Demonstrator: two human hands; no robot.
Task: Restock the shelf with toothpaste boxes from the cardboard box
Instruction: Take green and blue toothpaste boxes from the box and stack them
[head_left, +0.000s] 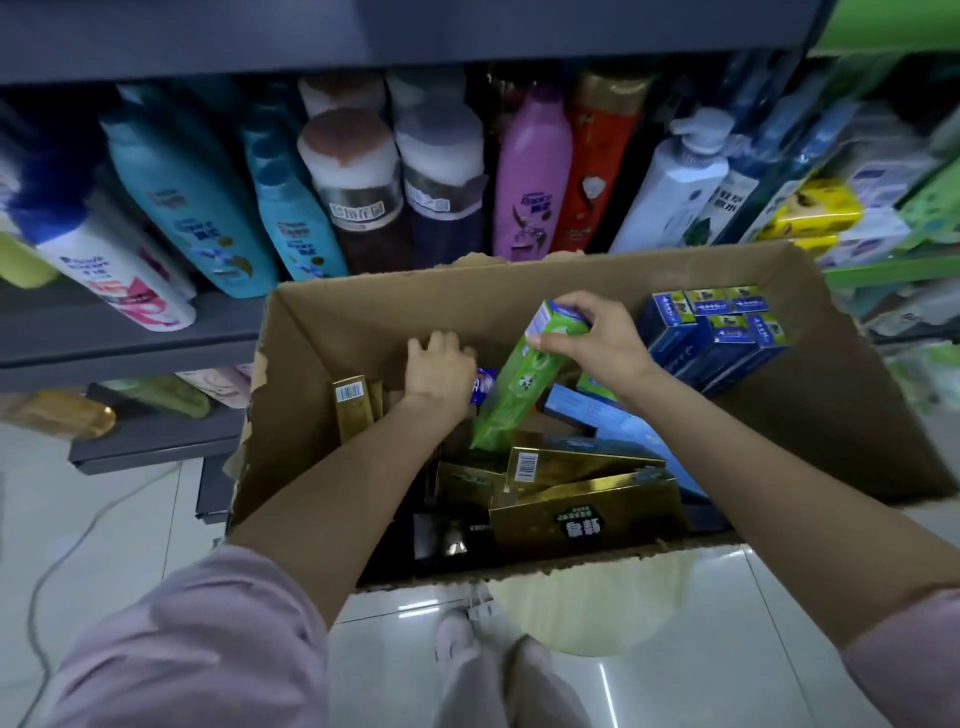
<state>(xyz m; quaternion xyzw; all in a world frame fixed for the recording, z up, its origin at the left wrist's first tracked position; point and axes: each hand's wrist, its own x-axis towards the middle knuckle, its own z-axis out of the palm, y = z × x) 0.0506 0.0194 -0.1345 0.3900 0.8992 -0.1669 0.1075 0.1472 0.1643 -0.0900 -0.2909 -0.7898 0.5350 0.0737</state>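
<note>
An open cardboard box stands on the floor in front of the shelves. Inside lie several gold toothpaste boxes, dark blue boxes standing upright at the right, and light blue ones. My right hand grips the top end of a green toothpaste box, which stands tilted with its lower end among the others. My left hand reaches down inside the carton beside it, fingers curled downward over a small blue-and-white pack; whether it holds anything is hidden.
Grey shelves behind the carton carry shampoo bottles. A green shelf at the right holds yellow and white packs. White floor tiles, a cable at the left, and my feet lie below the carton.
</note>
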